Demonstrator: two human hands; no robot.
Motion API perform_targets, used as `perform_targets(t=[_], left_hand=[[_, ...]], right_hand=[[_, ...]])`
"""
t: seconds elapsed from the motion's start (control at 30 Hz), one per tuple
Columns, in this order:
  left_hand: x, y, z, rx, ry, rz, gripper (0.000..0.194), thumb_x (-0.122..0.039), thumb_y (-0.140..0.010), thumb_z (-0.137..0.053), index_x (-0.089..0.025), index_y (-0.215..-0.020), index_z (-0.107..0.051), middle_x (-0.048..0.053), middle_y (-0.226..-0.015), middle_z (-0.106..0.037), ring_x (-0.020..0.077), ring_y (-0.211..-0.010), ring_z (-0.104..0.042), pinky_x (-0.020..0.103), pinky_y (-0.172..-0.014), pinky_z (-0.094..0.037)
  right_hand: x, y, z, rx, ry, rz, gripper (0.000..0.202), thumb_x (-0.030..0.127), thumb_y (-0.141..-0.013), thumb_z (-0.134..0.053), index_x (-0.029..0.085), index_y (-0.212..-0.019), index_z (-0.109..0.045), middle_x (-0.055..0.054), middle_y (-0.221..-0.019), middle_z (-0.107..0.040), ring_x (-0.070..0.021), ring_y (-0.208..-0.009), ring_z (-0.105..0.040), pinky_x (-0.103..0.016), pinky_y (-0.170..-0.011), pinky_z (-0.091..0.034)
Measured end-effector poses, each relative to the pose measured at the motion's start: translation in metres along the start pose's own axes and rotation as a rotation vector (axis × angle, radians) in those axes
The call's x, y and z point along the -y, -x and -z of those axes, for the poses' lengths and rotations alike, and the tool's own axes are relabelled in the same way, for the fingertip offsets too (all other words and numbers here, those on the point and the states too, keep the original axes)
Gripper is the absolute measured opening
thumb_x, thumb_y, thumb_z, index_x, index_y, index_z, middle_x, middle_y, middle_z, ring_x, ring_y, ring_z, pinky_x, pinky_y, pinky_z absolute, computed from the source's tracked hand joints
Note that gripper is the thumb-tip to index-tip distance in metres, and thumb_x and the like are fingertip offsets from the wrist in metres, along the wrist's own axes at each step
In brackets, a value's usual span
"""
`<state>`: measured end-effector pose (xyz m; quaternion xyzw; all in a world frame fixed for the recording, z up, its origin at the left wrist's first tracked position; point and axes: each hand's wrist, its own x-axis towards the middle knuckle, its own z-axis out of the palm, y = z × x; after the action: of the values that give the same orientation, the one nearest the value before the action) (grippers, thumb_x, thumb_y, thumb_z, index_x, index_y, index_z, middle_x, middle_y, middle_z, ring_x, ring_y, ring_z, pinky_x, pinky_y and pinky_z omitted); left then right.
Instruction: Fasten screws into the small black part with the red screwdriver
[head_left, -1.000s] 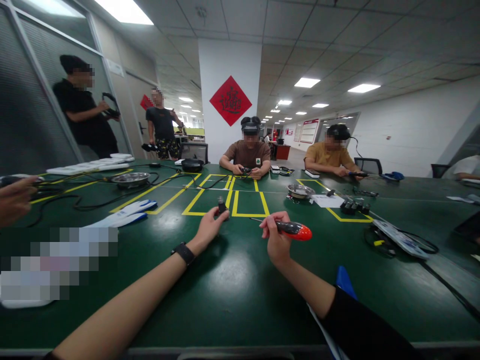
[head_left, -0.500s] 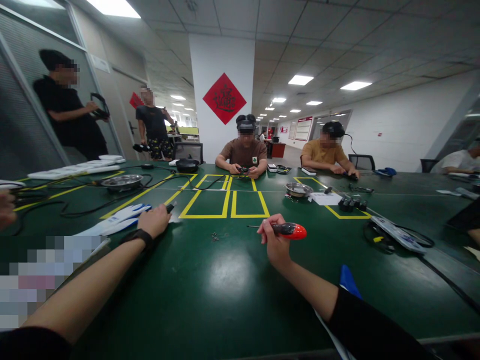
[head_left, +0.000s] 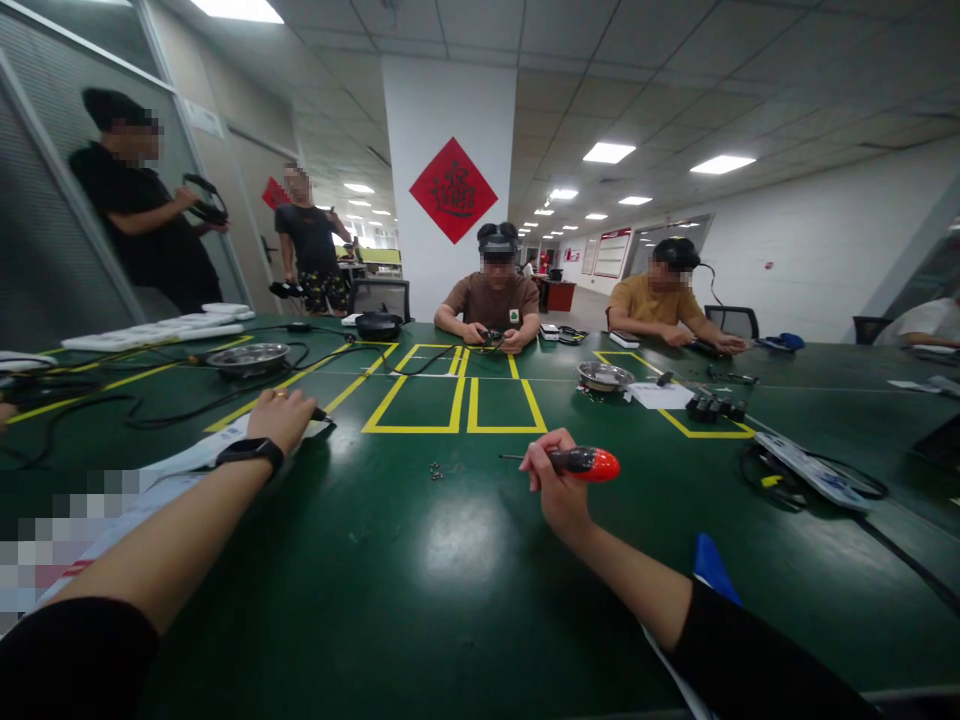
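My right hand (head_left: 556, 480) is closed around a screwdriver (head_left: 589, 462) with a red and black handle; its thin shaft points left above the table. Left of its tip, a small pile of screws (head_left: 436, 471) lies on the green tabletop (head_left: 375, 600). My left hand (head_left: 281, 420), wearing a dark wristwatch, is closed at the left over white gloves (head_left: 195, 448). A small black piece (head_left: 322, 416) sticks out at its fingertips; most of it is hidden, so its kind cannot be made out.
Yellow tape rectangles (head_left: 412, 430) mark the table ahead. Metal bowls stand at left (head_left: 247, 358) and right (head_left: 604, 376). Black clamp-like parts (head_left: 712, 408) and a power strip (head_left: 814, 470) lie right; cables cross the left. Two co-workers sit opposite, and two people stand at left.
My left hand has moved left and slightly up, with the black piece at its fingertips. The right hand keeps its hold on the screwdriver. The view has shifted slightly.
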<state>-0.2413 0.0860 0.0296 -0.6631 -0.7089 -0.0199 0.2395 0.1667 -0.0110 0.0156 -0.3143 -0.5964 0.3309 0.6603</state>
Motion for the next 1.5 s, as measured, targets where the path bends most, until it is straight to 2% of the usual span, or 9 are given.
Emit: perform_targets(t=[0.27,0.6,0.87,1.0,1.1,1.17,1.37,1.43,1.5], left_hand=[[0.018,-0.017,-0.020,-0.047,-0.017,-0.137,0.022,-0.011,-0.082,-0.041,-0.011,-0.089,-0.062,0.010,-0.090,-0.053,0.0247,-0.094,-0.042,0.032,-0.082,-0.021],[0.011,-0.029,-0.012,-0.139,-0.163,-0.425,0.025,-0.005,-0.082,-0.036,-0.008,-0.084,-0.061,0.010,-0.088,-0.055,0.0213,-0.090,-0.040,0.035,-0.084,-0.023],[0.004,-0.044,-0.020,-0.150,0.073,-0.465,0.020,-0.004,-0.079,-0.037,-0.009,-0.072,-0.055,0.005,-0.077,-0.048,0.0218,-0.094,-0.039,0.041,-0.089,-0.022],[0.000,-0.046,-0.017,-0.142,0.157,-0.356,0.021,-0.006,-0.082,-0.033,-0.011,-0.078,-0.054,0.004,-0.078,-0.046,0.0241,-0.098,-0.039,0.046,-0.091,-0.022],[-0.027,-0.033,-0.004,-0.167,0.297,-0.135,0.021,-0.024,-0.087,-0.038,-0.012,-0.097,-0.052,0.005,-0.086,-0.049,0.0243,-0.095,-0.045,0.043,-0.087,-0.031],[-0.062,-0.014,0.011,-0.152,0.504,-0.023,0.032,-0.035,-0.085,-0.044,-0.014,-0.109,-0.045,0.007,-0.096,-0.054,0.0218,-0.087,-0.051,0.035,-0.078,-0.039],[-0.206,0.067,0.064,0.034,1.318,-0.122,0.034,-0.045,-0.088,-0.034,-0.018,-0.109,-0.039,0.006,-0.094,-0.062,0.0173,-0.077,-0.062,0.028,-0.071,-0.045],[-0.239,0.087,0.077,0.056,1.389,-0.154,0.032,-0.044,-0.088,-0.033,-0.018,-0.106,-0.040,0.007,-0.092,-0.063,0.0183,-0.077,-0.062,0.029,-0.070,-0.045],[-0.257,0.099,0.085,0.091,1.326,-0.233,0.029,-0.042,-0.088,-0.036,-0.017,-0.103,-0.041,0.008,-0.086,-0.064,0.0205,-0.076,-0.062,0.029,-0.068,-0.044]], right_hand=[[-0.001,-0.001,0.001,-0.015,-0.030,-0.019,0.015,0.031,-0.084,-0.052,0.021,-0.077,-0.043,0.006,-0.060,-0.054,-0.0057,-0.041,-0.042,-0.019,-0.042,-0.034],[-0.006,-0.001,0.000,0.019,-0.023,-0.046,0.016,0.031,-0.083,-0.052,0.021,-0.076,-0.043,0.006,-0.059,-0.054,-0.0051,-0.041,-0.041,-0.019,-0.042,-0.033],[-0.006,-0.001,0.000,0.019,-0.022,-0.049,0.016,0.031,-0.083,-0.052,0.020,-0.076,-0.043,0.006,-0.059,-0.053,-0.0054,-0.041,-0.041,-0.019,-0.041,-0.033],[-0.006,-0.002,0.001,0.016,-0.025,-0.049,0.016,0.031,-0.083,-0.052,0.020,-0.076,-0.043,0.006,-0.059,-0.053,-0.0054,-0.041,-0.042,-0.019,-0.041,-0.033],[-0.005,-0.003,0.000,-0.016,-0.026,-0.043,0.016,0.032,-0.083,-0.052,0.020,-0.076,-0.044,0.006,-0.059,-0.053,-0.0055,-0.042,-0.043,-0.019,-0.043,-0.035],[-0.004,-0.004,-0.001,-0.043,-0.033,-0.042,0.016,0.032,-0.083,-0.052,0.020,-0.076,-0.044,0.005,-0.059,-0.053,-0.0058,-0.042,-0.043,-0.019,-0.043,-0.036],[-0.011,-0.012,0.002,-0.158,-0.065,-0.051,0.020,0.035,-0.082,-0.052,0.019,-0.072,-0.046,0.006,-0.056,-0.053,-0.0056,-0.039,-0.041,-0.019,-0.040,-0.033],[-0.015,-0.015,0.005,-0.207,-0.076,-0.061,0.022,0.037,-0.081,-0.052,0.019,-0.071,-0.046,0.006,-0.054,-0.053,-0.0055,-0.038,-0.040,-0.019,-0.039,-0.033],[-0.020,-0.019,0.007,-0.226,-0.088,-0.088,0.023,0.038,-0.080,-0.054,0.019,-0.069,-0.047,0.005,-0.053,-0.053,-0.0056,-0.037,-0.041,-0.019,-0.038,-0.032]])
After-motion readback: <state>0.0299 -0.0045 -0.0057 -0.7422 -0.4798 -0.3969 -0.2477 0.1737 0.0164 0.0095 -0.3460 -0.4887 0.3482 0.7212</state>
